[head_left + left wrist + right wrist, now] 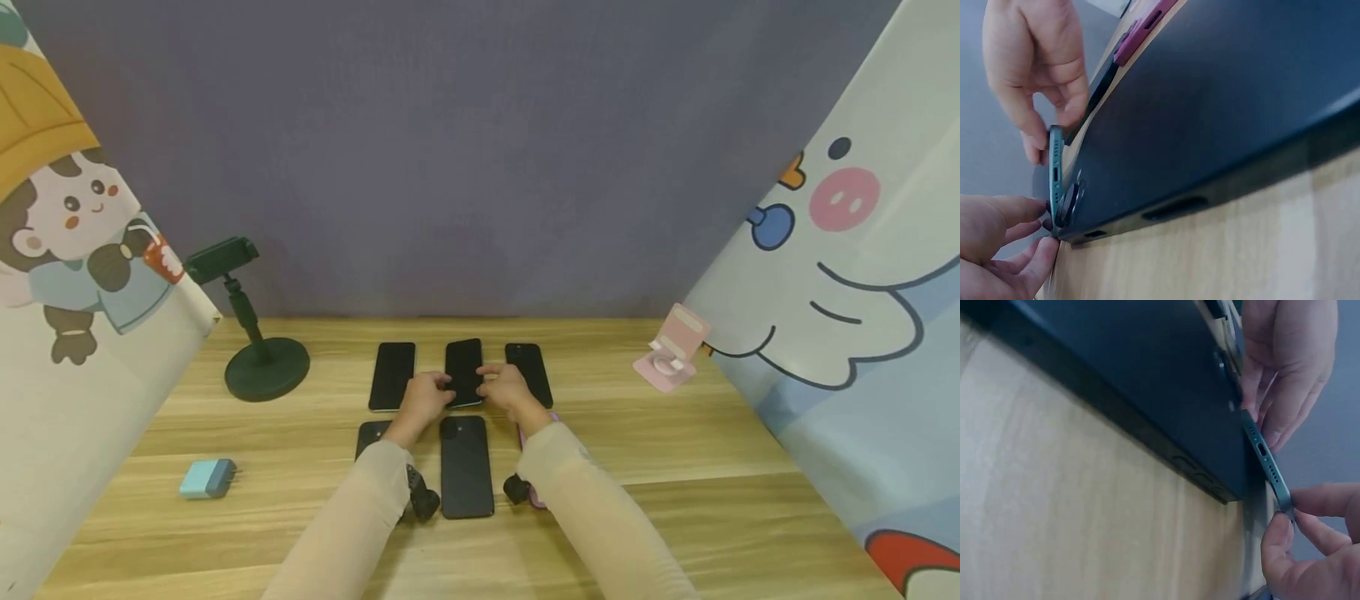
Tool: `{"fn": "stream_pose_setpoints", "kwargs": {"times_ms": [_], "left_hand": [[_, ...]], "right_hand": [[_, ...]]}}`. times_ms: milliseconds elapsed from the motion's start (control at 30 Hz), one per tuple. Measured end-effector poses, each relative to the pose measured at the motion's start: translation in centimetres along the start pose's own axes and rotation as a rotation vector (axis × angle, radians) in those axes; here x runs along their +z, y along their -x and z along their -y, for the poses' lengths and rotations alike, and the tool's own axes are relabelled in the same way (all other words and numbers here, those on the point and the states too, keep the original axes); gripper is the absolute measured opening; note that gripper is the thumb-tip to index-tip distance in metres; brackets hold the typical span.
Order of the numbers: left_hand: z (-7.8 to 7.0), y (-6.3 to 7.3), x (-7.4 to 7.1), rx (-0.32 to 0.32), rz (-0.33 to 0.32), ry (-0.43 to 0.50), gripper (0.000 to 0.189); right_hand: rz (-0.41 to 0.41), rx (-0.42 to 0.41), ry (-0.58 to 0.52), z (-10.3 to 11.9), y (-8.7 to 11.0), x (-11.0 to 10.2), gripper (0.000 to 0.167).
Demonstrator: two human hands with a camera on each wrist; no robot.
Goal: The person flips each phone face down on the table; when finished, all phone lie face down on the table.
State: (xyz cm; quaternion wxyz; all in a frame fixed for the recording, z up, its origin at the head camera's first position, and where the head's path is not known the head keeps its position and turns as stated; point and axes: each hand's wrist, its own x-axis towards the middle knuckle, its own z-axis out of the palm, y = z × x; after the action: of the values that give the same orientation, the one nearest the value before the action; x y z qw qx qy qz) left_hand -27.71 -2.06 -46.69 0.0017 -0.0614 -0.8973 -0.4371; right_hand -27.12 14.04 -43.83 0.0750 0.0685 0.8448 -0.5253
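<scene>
A black-screened smartphone [464, 367] with a teal edge [1056, 172] sits in the middle of the back row. My left hand [426, 395] pinches its left edge between thumb and fingers. On the opposite edge my right hand [506, 389] grips it with thumb and fingertips. The right wrist view shows the bottom edge [1266, 456] with its charging port between both hands. Just in front lies a dark phone [467, 467], camera side up. Whether the held phone is off the table I cannot tell.
Black phones lie on either side, at left [392, 375] and right [529, 373]. My forearms partly cover a dark phone [371, 435] and a purple-edged phone [537, 499]. A dark green stand [267, 369], a blue charger [207, 478] and a pink folding stand [672, 348] stand farther out.
</scene>
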Motion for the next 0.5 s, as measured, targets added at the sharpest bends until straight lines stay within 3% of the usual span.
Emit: {"fn": "stream_pose_setpoints", "kwargs": {"times_ms": [500], "left_hand": [[-0.9, 0.1, 0.6, 0.111, 0.007, 0.002, 0.032]], "right_hand": [[0.103, -0.011, -0.326, 0.0, -0.1, -1.4, 0.044]]}}
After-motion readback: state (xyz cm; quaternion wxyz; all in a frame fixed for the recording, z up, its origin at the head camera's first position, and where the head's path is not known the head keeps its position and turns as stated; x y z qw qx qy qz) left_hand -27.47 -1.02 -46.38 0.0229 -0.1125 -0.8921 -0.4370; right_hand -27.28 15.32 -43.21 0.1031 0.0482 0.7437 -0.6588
